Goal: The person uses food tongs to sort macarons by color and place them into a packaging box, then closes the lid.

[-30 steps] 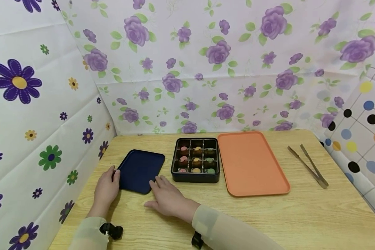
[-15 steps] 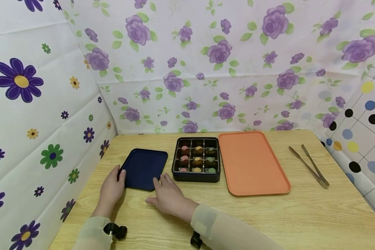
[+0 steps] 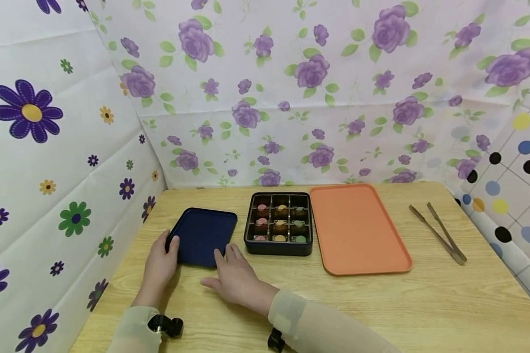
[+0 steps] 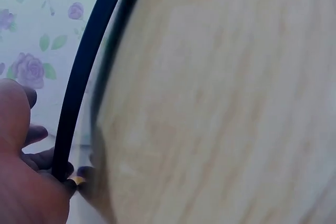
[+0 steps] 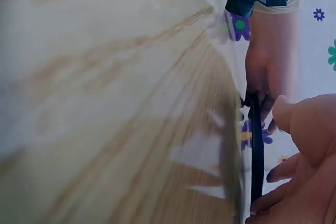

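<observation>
A dark blue, shallow square lid with a raised rim lies on the left part of the table. At its left edge my left hand holds the rim, thumb on the near side. The left wrist view shows that hand's fingers at the rim, seen edge-on. My right hand touches the near right corner with extended fingers, its thumb spread away to the left. Edge-on in the right wrist view, the lid runs between both hands. The fingers' undersides are partly hidden.
Right of the lid stands a black divided box with small round pink, orange and green pieces in compartments. Beside it lies an orange tray, then metal tongs with spread arms. Floral cloth hangs behind and at the left.
The lid's near corner has shifted slightly right and away, turning the lid a little. Both hands keep contact with it. The box, tray and tongs stay in place.
</observation>
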Available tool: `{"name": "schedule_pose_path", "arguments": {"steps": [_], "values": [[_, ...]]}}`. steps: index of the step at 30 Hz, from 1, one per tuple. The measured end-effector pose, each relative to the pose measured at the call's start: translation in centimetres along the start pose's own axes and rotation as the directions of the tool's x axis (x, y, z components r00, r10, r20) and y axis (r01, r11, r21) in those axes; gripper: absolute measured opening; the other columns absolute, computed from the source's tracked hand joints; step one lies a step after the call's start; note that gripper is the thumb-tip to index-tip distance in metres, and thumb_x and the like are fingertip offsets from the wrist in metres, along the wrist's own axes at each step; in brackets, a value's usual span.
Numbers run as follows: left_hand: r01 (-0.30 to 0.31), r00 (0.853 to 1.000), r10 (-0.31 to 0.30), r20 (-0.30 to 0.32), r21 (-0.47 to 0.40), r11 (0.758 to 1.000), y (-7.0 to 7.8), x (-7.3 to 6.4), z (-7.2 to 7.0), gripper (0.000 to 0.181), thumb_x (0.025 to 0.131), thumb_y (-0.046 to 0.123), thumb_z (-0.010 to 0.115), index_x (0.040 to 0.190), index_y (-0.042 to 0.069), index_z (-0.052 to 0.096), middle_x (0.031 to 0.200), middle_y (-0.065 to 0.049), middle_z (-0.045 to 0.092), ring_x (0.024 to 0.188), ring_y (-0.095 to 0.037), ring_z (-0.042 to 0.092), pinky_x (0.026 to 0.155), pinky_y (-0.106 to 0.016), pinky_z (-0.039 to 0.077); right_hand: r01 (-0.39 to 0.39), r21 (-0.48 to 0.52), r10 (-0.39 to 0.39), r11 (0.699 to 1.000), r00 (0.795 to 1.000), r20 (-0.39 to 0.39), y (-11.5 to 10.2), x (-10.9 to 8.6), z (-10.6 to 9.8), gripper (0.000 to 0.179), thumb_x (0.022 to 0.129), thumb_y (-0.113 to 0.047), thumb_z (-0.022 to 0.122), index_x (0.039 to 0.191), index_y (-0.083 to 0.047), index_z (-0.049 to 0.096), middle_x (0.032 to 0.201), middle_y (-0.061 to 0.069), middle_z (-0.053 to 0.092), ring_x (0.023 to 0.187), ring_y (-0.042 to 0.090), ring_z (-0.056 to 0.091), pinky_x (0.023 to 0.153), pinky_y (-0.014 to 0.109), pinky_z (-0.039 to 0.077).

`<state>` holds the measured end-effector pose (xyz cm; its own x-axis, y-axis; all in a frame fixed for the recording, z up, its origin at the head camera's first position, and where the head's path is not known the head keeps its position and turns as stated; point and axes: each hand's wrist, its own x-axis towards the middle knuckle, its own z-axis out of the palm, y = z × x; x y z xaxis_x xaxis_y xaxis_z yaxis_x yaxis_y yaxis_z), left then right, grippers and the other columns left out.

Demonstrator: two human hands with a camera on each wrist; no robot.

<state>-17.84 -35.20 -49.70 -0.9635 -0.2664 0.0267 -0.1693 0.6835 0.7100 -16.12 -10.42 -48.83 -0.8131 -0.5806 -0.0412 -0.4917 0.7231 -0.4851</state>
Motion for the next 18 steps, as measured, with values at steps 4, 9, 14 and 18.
{"name": "schedule_pose_path", "arguments": {"steps": [4, 9, 14, 18], "values": [[-0.007, 1.0, 0.006, -0.03, -0.05, 0.999, 1.1, -0.2, -0.5, 0.074, 0.121, 0.046, 0.037, 0.174, -0.003, 0.021, 0.175, -0.035, 0.023, 0.163, -0.052, 0.02, 0.131, -0.067, 0.02, 0.003, 0.022, -0.003, 1.0, 1.0, -0.019, -0.1, -0.1, -0.4, 0.084, 0.111, -0.064, 0.054, 0.174, -0.011, 0.036, 0.179, 0.024, 0.024, 0.168, 0.036, 0.016, 0.133, 0.048, 0.027], [-0.034, 0.998, 0.029, -0.061, -0.084, 0.996, 2.9, -0.4, -1.0, 0.073, 0.121, 0.046, 0.037, 0.176, 0.001, 0.019, 0.176, -0.033, 0.021, 0.164, -0.051, 0.019, 0.131, -0.067, 0.019, -0.005, 0.077, 0.009, 0.997, 0.999, -0.051, -0.1, -0.5, -1.5, 0.085, 0.111, -0.063, 0.055, 0.175, -0.012, 0.032, 0.181, 0.023, 0.018, 0.169, 0.037, 0.012, 0.131, 0.052, 0.031], [-0.069, 0.993, 0.059, -0.099, -0.102, 0.992, 4.7, -0.3, -0.9, 0.07, 0.122, 0.042, 0.039, 0.176, 0.002, 0.021, 0.176, -0.032, 0.023, 0.164, -0.05, 0.02, 0.131, -0.065, 0.019, -0.002, 0.111, 0.012, 0.994, 0.996, -0.091, 0.3, -1.2, -3.2, 0.087, 0.111, -0.064, 0.054, 0.176, -0.011, 0.029, 0.181, 0.023, 0.015, 0.168, 0.038, 0.012, 0.126, 0.055, 0.039], [-0.12, 0.985, 0.103, -0.142, -0.119, 0.986, 6.1, -0.2, -0.4, 0.067, 0.121, 0.038, 0.042, 0.174, 0.001, 0.027, 0.174, -0.032, 0.027, 0.163, -0.048, 0.024, 0.131, -0.064, 0.021, 0.004, 0.143, 0.014, 0.99, 0.992, -0.125, 0.8, -1.8, -4.4, 0.088, 0.111, -0.065, 0.052, 0.177, -0.012, 0.026, 0.182, 0.023, 0.011, 0.169, 0.038, 0.011, 0.125, 0.058, 0.039]]}}
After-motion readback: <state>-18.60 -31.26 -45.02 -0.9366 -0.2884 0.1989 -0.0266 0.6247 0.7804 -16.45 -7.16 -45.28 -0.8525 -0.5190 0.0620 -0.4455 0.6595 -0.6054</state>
